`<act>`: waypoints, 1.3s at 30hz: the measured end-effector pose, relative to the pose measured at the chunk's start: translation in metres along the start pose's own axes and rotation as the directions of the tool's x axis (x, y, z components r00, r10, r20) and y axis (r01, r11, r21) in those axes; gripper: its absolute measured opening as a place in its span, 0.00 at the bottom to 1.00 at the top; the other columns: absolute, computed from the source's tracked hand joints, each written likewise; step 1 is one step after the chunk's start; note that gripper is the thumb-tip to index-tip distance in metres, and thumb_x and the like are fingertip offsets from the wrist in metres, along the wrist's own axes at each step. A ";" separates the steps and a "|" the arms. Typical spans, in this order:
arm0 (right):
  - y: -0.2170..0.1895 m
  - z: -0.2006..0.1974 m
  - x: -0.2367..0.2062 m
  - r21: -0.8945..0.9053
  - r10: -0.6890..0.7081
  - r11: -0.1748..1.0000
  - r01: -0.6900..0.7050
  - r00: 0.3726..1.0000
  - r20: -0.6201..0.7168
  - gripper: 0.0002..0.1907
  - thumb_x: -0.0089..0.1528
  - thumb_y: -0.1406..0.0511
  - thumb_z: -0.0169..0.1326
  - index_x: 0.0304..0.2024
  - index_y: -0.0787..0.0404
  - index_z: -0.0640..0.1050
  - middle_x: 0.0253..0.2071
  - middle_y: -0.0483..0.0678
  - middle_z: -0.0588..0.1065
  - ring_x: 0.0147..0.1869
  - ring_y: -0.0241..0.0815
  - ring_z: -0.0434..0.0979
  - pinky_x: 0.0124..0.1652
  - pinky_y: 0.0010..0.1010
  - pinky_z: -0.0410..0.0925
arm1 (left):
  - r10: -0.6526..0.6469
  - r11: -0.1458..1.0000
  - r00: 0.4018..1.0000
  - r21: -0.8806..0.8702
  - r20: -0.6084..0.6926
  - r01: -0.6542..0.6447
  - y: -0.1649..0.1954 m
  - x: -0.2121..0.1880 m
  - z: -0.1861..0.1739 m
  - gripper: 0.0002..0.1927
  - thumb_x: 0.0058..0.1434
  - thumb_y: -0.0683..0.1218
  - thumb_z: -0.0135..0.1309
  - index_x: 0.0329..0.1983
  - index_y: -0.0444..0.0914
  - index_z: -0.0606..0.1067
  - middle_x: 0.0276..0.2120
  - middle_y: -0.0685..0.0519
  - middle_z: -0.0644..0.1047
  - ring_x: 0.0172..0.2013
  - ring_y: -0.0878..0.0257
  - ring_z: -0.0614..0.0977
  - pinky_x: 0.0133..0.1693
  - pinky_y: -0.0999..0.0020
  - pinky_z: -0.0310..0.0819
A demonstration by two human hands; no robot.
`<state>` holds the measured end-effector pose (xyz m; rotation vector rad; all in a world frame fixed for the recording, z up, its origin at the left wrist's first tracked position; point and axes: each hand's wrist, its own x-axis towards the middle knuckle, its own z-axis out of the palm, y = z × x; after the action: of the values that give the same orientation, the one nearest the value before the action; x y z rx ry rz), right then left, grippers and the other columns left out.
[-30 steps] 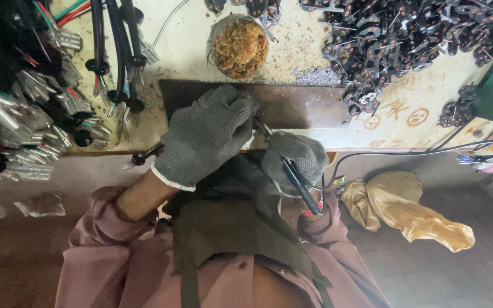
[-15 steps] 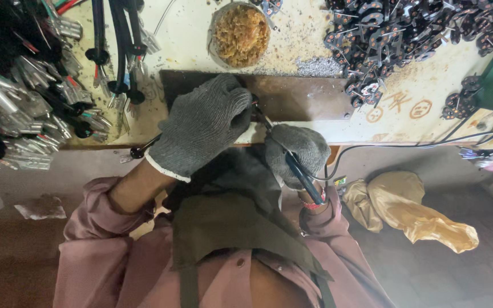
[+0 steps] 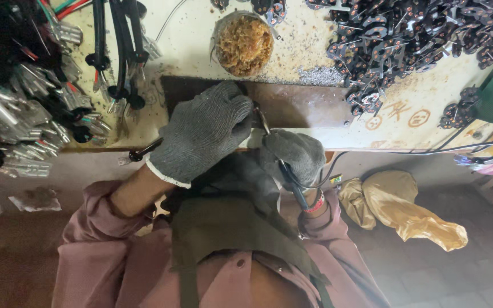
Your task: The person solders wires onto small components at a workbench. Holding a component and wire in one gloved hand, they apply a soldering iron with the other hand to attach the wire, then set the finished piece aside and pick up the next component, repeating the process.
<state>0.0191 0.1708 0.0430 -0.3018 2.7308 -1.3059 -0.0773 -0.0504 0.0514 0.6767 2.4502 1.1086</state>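
Cream-coloured and stained, the bench (image 3: 201, 34) fills the upper half of the view, with a dark metal plate (image 3: 303, 105) lying at its near edge. Both hands wear grey knit gloves. At the plate's 9 o'clock end the left hand (image 3: 203, 134) lies curled, pressing down on a cable (image 3: 144, 151) that sticks out from under it toward 8 o'clock. Just beside it, at 4 o'clock, the right hand (image 3: 295, 157) is closed around a soldering iron (image 3: 289, 174), its tip up at the plate's edge. A tub of brassy wool (image 3: 245, 43) sits at the plate's 12 o'clock. Connector bundles (image 3: 24, 108) lie at 9 o'clock, black parts (image 3: 406, 40) at 2 o'clock.
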 end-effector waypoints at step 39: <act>0.002 -0.002 -0.014 0.126 -0.049 0.988 0.084 0.965 -0.259 0.11 0.60 0.68 0.63 0.45 0.59 0.77 0.37 0.51 0.79 0.37 0.48 0.82 0.37 0.32 0.73 | 0.032 0.996 0.992 0.083 -0.121 -0.022 0.010 -0.004 0.010 0.06 0.61 0.46 0.60 0.37 0.42 0.74 0.37 0.51 0.75 0.36 0.51 0.81 0.32 0.54 0.75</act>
<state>0.0322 0.1769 0.0431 -0.2299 2.8377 -1.6470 -0.0658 -0.0411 0.0535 0.6867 2.6092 1.0952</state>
